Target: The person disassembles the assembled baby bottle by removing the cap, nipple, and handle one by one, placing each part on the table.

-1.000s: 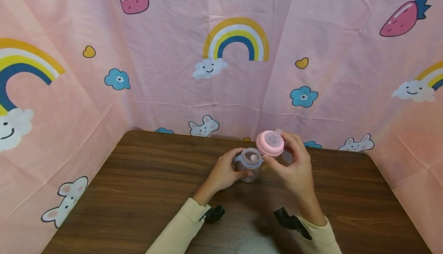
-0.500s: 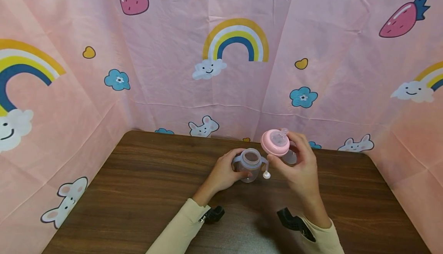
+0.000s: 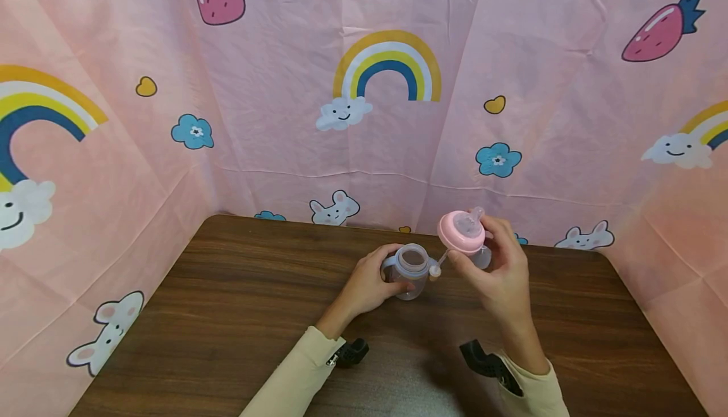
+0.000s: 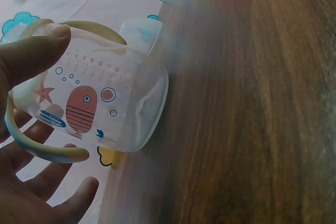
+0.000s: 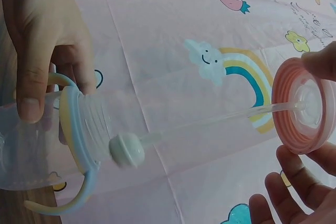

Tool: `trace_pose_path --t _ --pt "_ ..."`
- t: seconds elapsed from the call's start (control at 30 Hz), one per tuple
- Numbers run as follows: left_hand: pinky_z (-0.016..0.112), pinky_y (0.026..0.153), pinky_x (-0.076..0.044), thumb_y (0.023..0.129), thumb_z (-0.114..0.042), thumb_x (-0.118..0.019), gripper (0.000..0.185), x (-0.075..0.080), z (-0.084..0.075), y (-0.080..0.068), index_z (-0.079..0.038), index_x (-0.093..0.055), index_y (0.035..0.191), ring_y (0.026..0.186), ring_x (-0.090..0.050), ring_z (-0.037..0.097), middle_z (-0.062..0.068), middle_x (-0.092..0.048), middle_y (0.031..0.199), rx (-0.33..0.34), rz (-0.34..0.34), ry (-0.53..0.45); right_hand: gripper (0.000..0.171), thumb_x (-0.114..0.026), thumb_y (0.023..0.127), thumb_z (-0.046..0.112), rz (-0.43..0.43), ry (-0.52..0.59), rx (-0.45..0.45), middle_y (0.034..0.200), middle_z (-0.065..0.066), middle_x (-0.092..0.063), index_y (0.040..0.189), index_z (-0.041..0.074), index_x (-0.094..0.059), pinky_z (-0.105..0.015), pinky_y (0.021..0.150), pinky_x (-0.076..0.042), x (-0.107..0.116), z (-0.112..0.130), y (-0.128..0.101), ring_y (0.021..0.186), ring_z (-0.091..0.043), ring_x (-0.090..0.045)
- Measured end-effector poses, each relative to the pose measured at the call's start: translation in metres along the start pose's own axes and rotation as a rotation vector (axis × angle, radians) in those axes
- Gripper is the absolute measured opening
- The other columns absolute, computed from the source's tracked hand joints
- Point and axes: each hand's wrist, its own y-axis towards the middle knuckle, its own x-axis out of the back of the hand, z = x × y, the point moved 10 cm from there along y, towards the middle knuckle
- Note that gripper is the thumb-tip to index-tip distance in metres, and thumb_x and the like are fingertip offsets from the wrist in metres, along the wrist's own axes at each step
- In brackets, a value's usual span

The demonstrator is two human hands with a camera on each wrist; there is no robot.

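My left hand (image 3: 366,281) grips a clear baby bottle (image 3: 411,283) with two pale blue and yellow handles; its mouth faces up, uncovered. In the left wrist view the bottle (image 4: 89,93) shows printed sea animals and a scale, my thumb on its wall and fingers about one handle. My right hand (image 3: 500,271) pinches a pink bottle lid (image 3: 461,232) with a clear nipple by its edge, tilted, up and right of the bottle. From the lid's underside runs a clear straw (image 5: 226,119). Its weighted ball end (image 5: 127,149) is just outside the bottle's threaded neck (image 5: 97,124).
A clear cap (image 3: 483,258) stands on the wooden table (image 3: 256,290) behind my right hand. Pink printed cloth (image 3: 273,88) hangs round the table's back and sides. Black wrist mounts (image 3: 354,352) stick out from both sleeves.
My right hand has moved right and away from the bottle with the lid. The straw's ball, earlier over the bottle's mouth, swung down outside and now hangs by the right handle. Left hand and bottle stayed put.
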Motion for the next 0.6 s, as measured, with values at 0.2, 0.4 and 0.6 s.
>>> trace_pose_path --t 0.2,0.4,0.6 --pt "0.054 0.113 -0.050 0.085 -0.021 -0.099 0.078 0.000 0.001 0.000 -0.011 -0.060 0.151 0.132 -0.065 0.028 0.006 -0.070 0.142 0.007 -0.004 0.002 0.069 -0.081 0.077 -0.025 -0.007 -0.007 -0.002 0.130 -0.004 -0.064 0.142 -0.009 -0.065 -0.024 0.105 -0.051 0.003 -0.002 0.000 0.118 -0.022 -0.061" --pt "0.055 0.113 -0.050 0.085 -0.021 -0.099 0.079 -0.001 0.002 0.000 -0.011 -0.060 0.152 0.133 -0.065 0.029 0.006 -0.070 0.143 0.023 0.003 0.001 0.066 -0.083 0.079 -0.021 -0.014 -0.028 -0.019 0.128 -0.002 -0.064 0.142 -0.008 -0.067 -0.023 0.103 -0.051 0.006 -0.008 0.001 0.117 -0.021 -0.060" --pt "0.053 0.111 -0.051 0.085 -0.022 -0.099 0.079 0.000 0.002 0.000 -0.010 -0.060 0.152 0.131 -0.066 0.028 0.006 -0.070 0.142 0.017 0.000 0.003 0.063 -0.084 0.081 -0.017 -0.032 -0.060 -0.042 0.127 0.001 -0.064 0.141 -0.006 -0.068 -0.023 0.101 -0.051 0.010 -0.016 0.002 0.117 -0.019 -0.060"
